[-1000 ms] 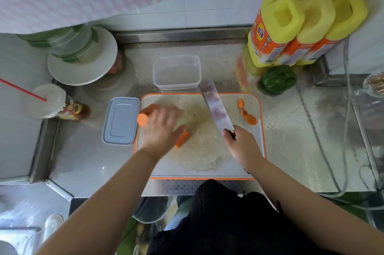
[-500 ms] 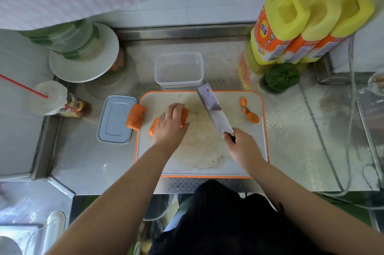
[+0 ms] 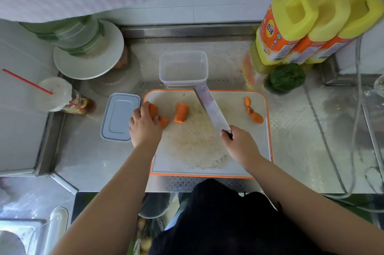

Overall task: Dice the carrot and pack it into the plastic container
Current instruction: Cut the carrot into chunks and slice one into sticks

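Note:
A white cutting board (image 3: 207, 157) with an orange rim lies in front of me. One carrot chunk (image 3: 181, 112) lies free on its upper left part. My left hand (image 3: 144, 125) rests at the board's left edge on two more carrot pieces (image 3: 154, 110). My right hand (image 3: 239, 144) grips the handle of a cleaver (image 3: 209, 107), whose blade points up and left toward the container. Several small carrot end scraps (image 3: 253, 112) lie at the board's right. The clear plastic container (image 3: 184, 67) stands empty just behind the board.
The container's lid (image 3: 119, 116) lies left of the board. A cup with a red straw (image 3: 54, 94) and a bottle on a white plate (image 3: 89, 53) stand at the left. Three yellow detergent bottles (image 3: 301, 24) and a green vegetable (image 3: 287, 77) are at the back right.
My left hand has slid left to the board's edge with carrot pieces under it, leaving one chunk free in the middle. The cleaver has stayed in about the same place.

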Action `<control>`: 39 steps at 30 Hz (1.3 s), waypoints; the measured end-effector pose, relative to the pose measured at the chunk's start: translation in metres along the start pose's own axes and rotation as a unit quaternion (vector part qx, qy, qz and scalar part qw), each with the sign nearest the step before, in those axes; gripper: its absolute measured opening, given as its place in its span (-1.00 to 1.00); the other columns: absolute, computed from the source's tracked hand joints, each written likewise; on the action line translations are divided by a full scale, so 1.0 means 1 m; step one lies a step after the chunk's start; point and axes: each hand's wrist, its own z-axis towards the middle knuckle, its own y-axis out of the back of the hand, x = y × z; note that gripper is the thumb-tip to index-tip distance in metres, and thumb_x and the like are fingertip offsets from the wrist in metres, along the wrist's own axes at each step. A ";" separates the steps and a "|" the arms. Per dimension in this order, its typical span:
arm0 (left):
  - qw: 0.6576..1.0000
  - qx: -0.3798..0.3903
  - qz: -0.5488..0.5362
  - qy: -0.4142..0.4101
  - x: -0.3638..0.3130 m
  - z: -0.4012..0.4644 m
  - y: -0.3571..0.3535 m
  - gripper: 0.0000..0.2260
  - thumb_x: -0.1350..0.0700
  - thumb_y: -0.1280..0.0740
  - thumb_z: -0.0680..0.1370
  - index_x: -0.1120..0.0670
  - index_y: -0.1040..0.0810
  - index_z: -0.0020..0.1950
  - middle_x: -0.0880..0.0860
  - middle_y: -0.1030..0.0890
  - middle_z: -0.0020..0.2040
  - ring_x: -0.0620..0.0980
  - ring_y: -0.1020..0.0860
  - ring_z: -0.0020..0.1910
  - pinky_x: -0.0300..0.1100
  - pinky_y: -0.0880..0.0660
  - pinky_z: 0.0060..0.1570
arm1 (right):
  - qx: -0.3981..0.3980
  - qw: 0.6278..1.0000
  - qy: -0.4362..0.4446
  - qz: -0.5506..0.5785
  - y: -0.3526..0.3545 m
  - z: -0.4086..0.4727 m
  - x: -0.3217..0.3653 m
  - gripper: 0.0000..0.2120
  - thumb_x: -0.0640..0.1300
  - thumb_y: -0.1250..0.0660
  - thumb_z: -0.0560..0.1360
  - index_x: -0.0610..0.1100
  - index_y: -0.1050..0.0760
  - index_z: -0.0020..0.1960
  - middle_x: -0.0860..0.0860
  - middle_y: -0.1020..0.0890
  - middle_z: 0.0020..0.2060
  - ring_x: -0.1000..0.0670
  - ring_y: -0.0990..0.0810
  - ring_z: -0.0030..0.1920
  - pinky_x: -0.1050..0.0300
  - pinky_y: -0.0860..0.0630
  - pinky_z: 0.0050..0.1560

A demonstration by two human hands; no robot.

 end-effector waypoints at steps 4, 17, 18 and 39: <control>0.998 0.014 -0.061 -0.032 0.000 0.008 0.004 -0.54 0.11 -0.26 0.60 -0.03 -0.29 0.50 0.11 -0.38 0.39 0.20 -0.36 0.29 0.07 -0.35 0.21 | 0.025 1.000 0.004 -0.013 -0.007 0.002 0.004 -0.64 -0.03 -0.18 0.60 -0.05 -0.20 -0.35 0.03 -0.32 -0.50 0.02 -0.33 -0.48 0.15 -0.18 -0.45; 0.956 0.018 0.139 -0.258 0.031 -0.014 -0.005 -0.60 -0.19 -0.46 0.42 -0.13 -0.54 0.22 0.09 -0.17 0.56 0.22 -0.01 0.55 0.23 0.21 0.47 | 0.014 0.999 -0.006 -0.034 -0.015 0.001 0.002 -0.63 -0.02 -0.19 0.59 -0.06 -0.22 -0.35 0.02 -0.35 -0.50 0.01 -0.36 -0.47 0.14 -0.18 -0.46; 0.954 0.022 0.146 -0.260 0.032 -0.017 -0.007 -0.61 -0.17 -0.47 0.43 -0.12 -0.55 0.22 0.09 -0.14 0.58 0.22 0.03 0.56 0.19 0.29 0.47 | 0.014 0.999 -0.006 -0.033 -0.016 0.001 0.000 -0.63 -0.02 -0.20 0.59 -0.05 -0.22 -0.36 0.02 -0.35 -0.51 0.01 -0.36 -0.47 0.15 -0.18 -0.46; 0.958 0.206 -0.164 -0.112 -0.032 -0.101 -0.039 -0.67 -0.10 -0.43 0.50 -0.05 -0.49 0.19 -0.08 -0.50 0.06 -0.05 -0.52 -0.04 -0.05 -0.52 -0.04 | 0.003 0.996 -0.022 -0.082 -0.023 -0.030 -0.017 -0.71 -0.06 -0.16 0.60 -0.08 -0.27 -0.28 0.03 -0.38 -0.44 -0.08 -0.39 -0.35 0.10 -0.24 -0.35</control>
